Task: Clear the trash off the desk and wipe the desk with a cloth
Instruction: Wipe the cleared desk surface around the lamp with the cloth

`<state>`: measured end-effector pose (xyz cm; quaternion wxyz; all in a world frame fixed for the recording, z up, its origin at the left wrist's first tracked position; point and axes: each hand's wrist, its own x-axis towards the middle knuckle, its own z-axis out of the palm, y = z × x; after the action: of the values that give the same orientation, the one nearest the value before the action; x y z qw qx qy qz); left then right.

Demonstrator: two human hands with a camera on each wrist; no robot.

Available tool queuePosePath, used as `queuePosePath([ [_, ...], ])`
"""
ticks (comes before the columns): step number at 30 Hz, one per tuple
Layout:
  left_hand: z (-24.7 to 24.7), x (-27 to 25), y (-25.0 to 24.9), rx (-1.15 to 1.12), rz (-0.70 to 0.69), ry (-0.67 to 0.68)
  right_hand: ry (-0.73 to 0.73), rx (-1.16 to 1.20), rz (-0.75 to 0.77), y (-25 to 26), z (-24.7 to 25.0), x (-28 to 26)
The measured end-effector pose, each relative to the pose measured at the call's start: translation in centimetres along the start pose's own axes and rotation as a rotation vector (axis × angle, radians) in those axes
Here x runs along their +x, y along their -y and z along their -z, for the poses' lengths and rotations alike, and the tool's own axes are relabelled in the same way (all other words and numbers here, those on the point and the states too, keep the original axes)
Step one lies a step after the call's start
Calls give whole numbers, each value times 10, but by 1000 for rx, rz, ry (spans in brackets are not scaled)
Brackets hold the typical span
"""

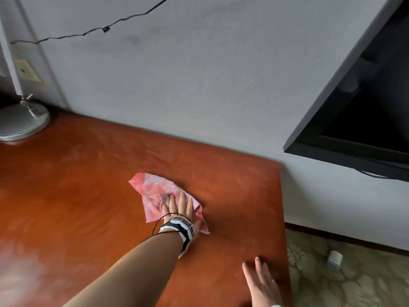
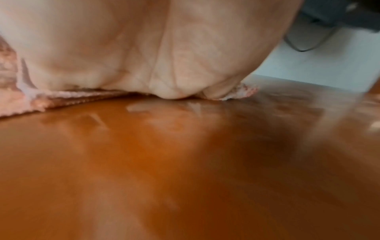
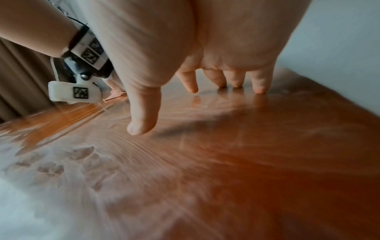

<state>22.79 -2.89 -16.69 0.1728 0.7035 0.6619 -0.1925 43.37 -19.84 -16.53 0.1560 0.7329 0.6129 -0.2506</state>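
A pink patterned cloth [image 1: 155, 191] lies crumpled on the reddish-brown desk [image 1: 88, 185], right of its middle. My left hand [image 1: 179, 207] presses flat on the cloth's near right part with straight fingers; in the left wrist view the palm [image 2: 144, 48] bears down on the cloth [image 2: 24, 100]. My right hand [image 1: 259, 278] rests flat on the bare desk near its right front corner, fingers spread. In the right wrist view its fingertips [image 3: 260, 90] touch the wood [image 3: 267, 154] and hold nothing.
A silver lamp base [image 1: 20, 122] stands at the desk's far left by the wall. A black monitor [image 1: 365, 107] hangs on the wall to the right. A small white container [image 1: 334, 260] lies on the patterned floor beyond the desk's right edge [image 1: 283, 218].
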Motion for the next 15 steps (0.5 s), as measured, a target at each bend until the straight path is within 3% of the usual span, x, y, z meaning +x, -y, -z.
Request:
queuePosePath([
  [1,-7,-14,-4,31,-60,8,99,-22,18,14,18,-1],
  [2,-20,-27,-7,50,-117,20,35,-6,38,23,21,9],
  [4,-42,-56,-3,42,-241,52,166,36,3,44,35,14],
  [7,-66,-79,33,77,-375,56,94,123,-30,66,47,28],
  [10,-81,-56,86,142,-341,-30,98,118,-85,72,52,43],
  [13,-27,-40,104,91,-265,-56,99,104,-105,75,52,48],
  [15,-3,-21,109,40,-227,45,115,122,-116,75,51,49],
])
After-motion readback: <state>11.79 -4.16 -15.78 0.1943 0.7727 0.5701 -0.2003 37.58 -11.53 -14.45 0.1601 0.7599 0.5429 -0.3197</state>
